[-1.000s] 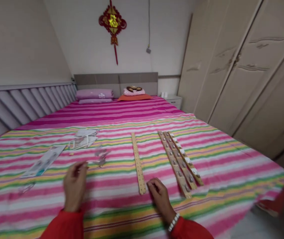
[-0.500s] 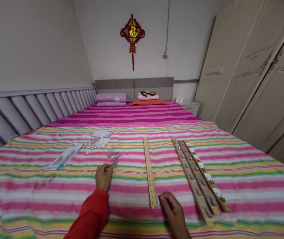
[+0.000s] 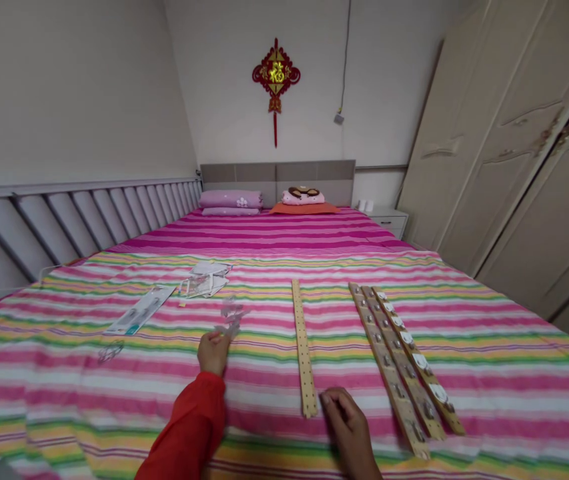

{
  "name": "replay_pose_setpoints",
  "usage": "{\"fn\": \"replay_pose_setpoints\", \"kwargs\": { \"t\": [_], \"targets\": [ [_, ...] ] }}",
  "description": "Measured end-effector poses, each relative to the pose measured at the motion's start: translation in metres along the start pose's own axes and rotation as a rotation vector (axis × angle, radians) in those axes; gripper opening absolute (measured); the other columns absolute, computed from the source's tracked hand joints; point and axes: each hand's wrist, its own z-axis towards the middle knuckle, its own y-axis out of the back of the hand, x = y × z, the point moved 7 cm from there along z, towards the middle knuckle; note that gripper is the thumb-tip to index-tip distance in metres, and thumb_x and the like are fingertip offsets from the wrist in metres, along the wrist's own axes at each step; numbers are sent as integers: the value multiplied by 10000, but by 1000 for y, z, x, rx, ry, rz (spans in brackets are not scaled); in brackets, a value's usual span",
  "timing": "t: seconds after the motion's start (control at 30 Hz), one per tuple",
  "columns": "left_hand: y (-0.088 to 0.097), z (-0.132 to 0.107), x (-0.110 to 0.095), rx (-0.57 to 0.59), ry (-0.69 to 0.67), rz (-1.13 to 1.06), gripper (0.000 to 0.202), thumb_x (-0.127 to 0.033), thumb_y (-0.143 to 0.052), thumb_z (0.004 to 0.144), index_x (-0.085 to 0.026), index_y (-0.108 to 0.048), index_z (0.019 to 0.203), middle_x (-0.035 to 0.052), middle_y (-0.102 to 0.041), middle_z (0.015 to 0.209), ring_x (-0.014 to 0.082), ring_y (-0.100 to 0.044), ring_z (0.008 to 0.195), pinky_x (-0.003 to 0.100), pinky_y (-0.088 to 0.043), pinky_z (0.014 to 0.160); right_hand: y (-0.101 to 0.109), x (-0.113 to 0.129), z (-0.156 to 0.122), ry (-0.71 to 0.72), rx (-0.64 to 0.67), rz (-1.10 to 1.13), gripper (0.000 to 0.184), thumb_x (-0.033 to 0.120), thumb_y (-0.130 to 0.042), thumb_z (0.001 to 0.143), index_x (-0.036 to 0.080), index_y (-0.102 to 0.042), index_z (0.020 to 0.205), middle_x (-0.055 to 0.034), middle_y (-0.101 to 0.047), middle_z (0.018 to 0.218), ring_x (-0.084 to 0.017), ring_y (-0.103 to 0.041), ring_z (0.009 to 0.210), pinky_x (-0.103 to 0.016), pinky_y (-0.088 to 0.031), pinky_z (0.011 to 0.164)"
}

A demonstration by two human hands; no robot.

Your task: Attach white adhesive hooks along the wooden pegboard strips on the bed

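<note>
Near the middle of the striped bedspread (image 3: pixel 259 393) lies a pale, perforated-looking strip (image 3: pixel 304 353), flat between the person's two hands. To its left, the left hand (image 3: pixel 213 353) reaches down to the near edge of a small cluster of thin, clear plastic pieces (image 3: pixel 232 312), its thumb and fingertips drawn together; whether a piece is already pinched between them I cannot tell. The right hand (image 3: pixel 347 427) is loosely curled just beside the strip's near end, with a narrow gap of cloth between; its fingers hide whether anything small is tucked inside.

Trouble, as I judge it, would come mainly from looseness. The clear pieces look light and overlap in places, so a clumsy pinch could scatter them or lift two together (they are hard to make out against the stripes, too). Nothing visible pins the pale strip down, so a bump from the right knuckles could swing its near end, and a tug on the soft cloth could shift everything at once.

The strip's long axis runs away from the person towards the headboard (image 3: pixel 314 175), its far end leaning slightly left, and its dotted face is upward. Well to its right, three brown strips bearing metal-coloured fittings (image 3: pixel 404 367) lie side by side, their far ends slanting more sharply left.
</note>
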Motion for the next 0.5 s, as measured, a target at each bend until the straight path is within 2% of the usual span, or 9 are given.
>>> {"fn": "replay_pose_setpoints", "kwargs": {
  "t": [0.17, 0.27, 0.4, 0.5],
  "targets": [
    [-10, -21, 8, 91, 396, -472, 213, -55, -691, 612, -158, -537, 717, -27, -604, 513, 122, -608, 482, 236, -506, 504, -2, -5, 0, -20, 29, 12, 296, 463, -575, 834, 200, -623, 707, -42, -586, 700, -202, -553, 678, -289, -448, 622],
    [-11, -43, 2, 153, 442, -604, 217, -8, -687, 645, -151, -556, 742, 3, -660, 598, 113, -643, 522, 213, -540, 547, -2, -5, -1, -24, 19, 30, 300, 467, -579, 830, 196, -627, 712, -39, -582, 697, -200, -549, 678, -287, -446, 624],
    [-20, -82, -1, 326, 543, -675, 140, -10, -658, 726, -138, -613, 762, 42, -717, 732, 108, -690, 646, 190, -569, 672, -2, -1, -1, -33, 12, 53, 305, 470, -595, 817, 187, -635, 710, -34, -591, 694, -191, -542, 675, -276, -437, 619],
    [-27, -112, -3, 432, 626, -696, 144, -2, -643, 747, -136, -639, 799, 46, -731, 765, 105, -696, 671, 177, -568, 677, 0, 1, 2, -62, 8, 88, 329, 494, -626, 783, 180, -635, 686, -20, -579, 668, -176, -524, 649, -268, -423, 603]
  ]
}}
